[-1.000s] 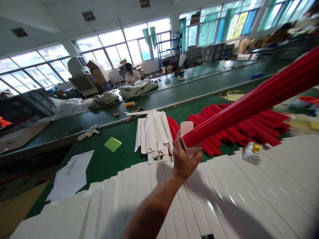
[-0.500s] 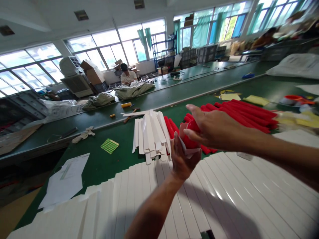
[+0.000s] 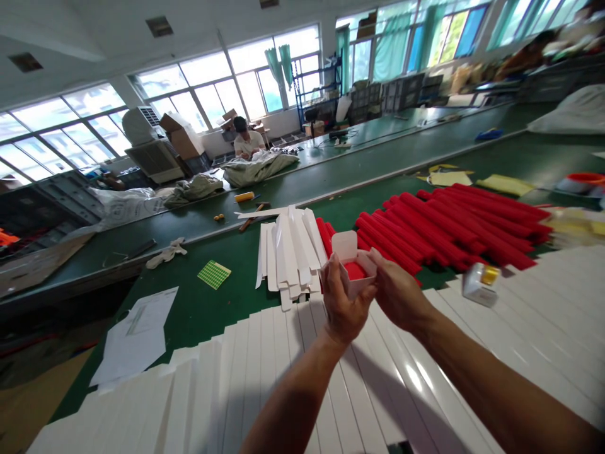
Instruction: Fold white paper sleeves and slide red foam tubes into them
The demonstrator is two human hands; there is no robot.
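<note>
Single head-worn view, looking forward and down over both hands (image 3: 348,296)

From my feed, past the flat green checked square (image 3: 214,274) I see a crumpled white glove (image 3: 166,253) leftward and a yellow cylindrical object (image 3: 244,197) farther back.

Behind the row of boxes (image 3: 274,359), rolls (image 3: 428,230) lie right of flat cartons (image 3: 289,252).

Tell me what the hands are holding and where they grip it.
The left hand and right hand hold a white carton by its sides, near the open end, with something red inside.
</note>
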